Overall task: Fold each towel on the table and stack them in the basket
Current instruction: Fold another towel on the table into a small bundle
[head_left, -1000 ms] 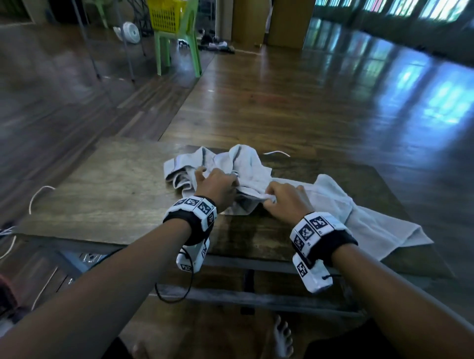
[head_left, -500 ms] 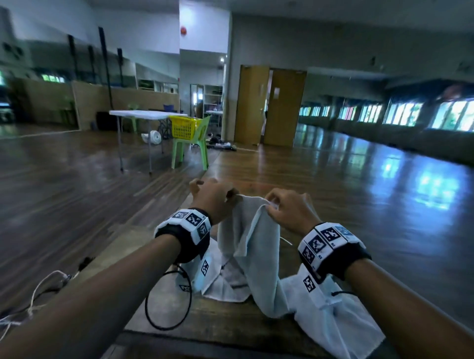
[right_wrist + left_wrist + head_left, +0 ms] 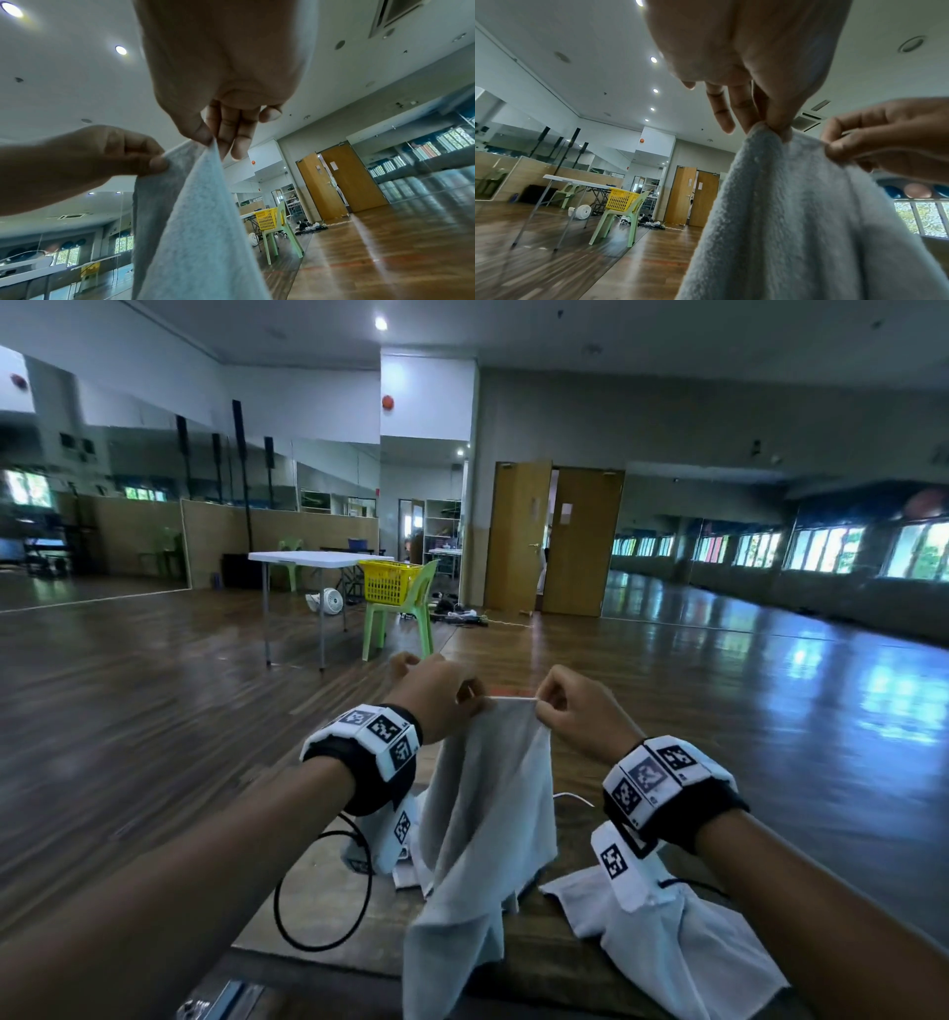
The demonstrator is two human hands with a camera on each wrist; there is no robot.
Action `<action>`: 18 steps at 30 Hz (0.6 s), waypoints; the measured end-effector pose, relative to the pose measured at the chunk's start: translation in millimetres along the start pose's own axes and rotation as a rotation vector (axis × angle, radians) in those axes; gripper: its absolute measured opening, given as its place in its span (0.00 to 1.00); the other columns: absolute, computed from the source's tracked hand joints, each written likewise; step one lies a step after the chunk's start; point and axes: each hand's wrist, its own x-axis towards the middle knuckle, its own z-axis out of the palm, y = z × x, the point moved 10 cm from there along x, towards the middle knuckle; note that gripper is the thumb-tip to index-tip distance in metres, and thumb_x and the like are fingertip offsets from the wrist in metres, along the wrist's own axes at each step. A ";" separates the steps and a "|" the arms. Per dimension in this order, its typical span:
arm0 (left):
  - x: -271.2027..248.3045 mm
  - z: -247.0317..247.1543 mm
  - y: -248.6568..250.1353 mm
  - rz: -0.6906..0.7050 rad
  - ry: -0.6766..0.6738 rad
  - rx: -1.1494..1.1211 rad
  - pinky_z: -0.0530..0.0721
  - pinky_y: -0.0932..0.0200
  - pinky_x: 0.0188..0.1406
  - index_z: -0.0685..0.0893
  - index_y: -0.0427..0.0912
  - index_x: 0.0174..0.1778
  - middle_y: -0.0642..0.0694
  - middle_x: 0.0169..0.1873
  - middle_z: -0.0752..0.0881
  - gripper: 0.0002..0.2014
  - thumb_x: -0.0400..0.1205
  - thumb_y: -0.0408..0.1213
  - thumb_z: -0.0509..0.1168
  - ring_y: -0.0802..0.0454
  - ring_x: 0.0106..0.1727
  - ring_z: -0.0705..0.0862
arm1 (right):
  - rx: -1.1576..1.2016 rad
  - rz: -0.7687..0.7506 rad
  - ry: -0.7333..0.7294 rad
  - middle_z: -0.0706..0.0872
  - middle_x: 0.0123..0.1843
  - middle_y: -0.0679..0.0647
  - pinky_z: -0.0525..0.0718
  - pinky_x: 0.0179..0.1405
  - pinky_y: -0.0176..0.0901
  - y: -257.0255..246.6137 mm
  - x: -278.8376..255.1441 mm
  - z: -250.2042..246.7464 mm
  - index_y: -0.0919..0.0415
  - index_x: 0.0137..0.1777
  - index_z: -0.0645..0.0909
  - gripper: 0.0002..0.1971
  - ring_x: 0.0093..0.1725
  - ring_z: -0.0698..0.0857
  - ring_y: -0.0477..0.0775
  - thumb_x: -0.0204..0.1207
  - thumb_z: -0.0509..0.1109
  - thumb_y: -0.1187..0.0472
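Observation:
A pale grey towel point(image 3: 488, 819) hangs in the air over the wooden table point(image 3: 328, 891), its lower end trailing past the near edge. My left hand point(image 3: 441, 698) pinches its top edge on the left, thumb against fingers point(image 3: 772, 123). Close beside it, my right hand point(image 3: 575, 711) pinches the same edge point(image 3: 210, 142). A short taut stretch of hem runs between both hands. A second whitish towel point(image 3: 667, 932) lies crumpled on the table under my right wrist. The yellow basket point(image 3: 387, 581) sits on a green chair point(image 3: 405, 618) far across the floor.
A white folding table point(image 3: 308, 559) and a small white fan point(image 3: 328, 600) stand beside the chair. A black cable point(image 3: 321, 891) loops off my left wrist over the table. Wooden doors point(image 3: 554, 536) lie beyond; shiny wood floor surrounds the table.
Both hands have lifted the grey towel from the table up to chest height, still pinching its top edge. The head view has tilted up from the tabletop to the room.

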 end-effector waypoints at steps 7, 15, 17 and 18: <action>-19.8 21.8 -9.4 0.000 -0.138 -0.286 0.72 0.57 0.45 0.83 0.45 0.37 0.49 0.35 0.84 0.12 0.75 0.50 0.71 0.53 0.38 0.79 | -0.132 -0.089 0.067 0.86 0.38 0.51 0.77 0.58 0.65 -14.5 4.2 -39.2 0.48 0.34 0.69 0.11 0.46 0.85 0.55 0.74 0.66 0.60; -28.2 15.1 -28.6 -0.017 -0.296 -0.021 0.68 0.50 0.61 0.83 0.51 0.44 0.55 0.43 0.85 0.09 0.77 0.52 0.67 0.55 0.47 0.81 | -0.225 -0.019 0.151 0.83 0.33 0.44 0.74 0.60 0.60 17.9 -2.2 -72.5 0.48 0.33 0.68 0.11 0.39 0.84 0.53 0.74 0.66 0.60; -31.3 16.0 -32.3 -0.030 -0.356 0.029 0.68 0.52 0.58 0.83 0.51 0.48 0.54 0.45 0.85 0.11 0.78 0.53 0.66 0.54 0.51 0.82 | -0.224 0.012 0.156 0.82 0.31 0.44 0.75 0.59 0.62 32.9 -3.9 -76.4 0.48 0.33 0.69 0.11 0.37 0.84 0.52 0.73 0.66 0.60; -32.3 15.0 -32.7 -0.034 -0.378 0.048 0.67 0.54 0.56 0.83 0.51 0.49 0.55 0.45 0.85 0.12 0.78 0.54 0.66 0.54 0.51 0.82 | -0.231 0.028 0.163 0.82 0.31 0.44 0.74 0.61 0.61 40.1 -5.2 -78.4 0.48 0.33 0.69 0.12 0.37 0.84 0.52 0.73 0.66 0.60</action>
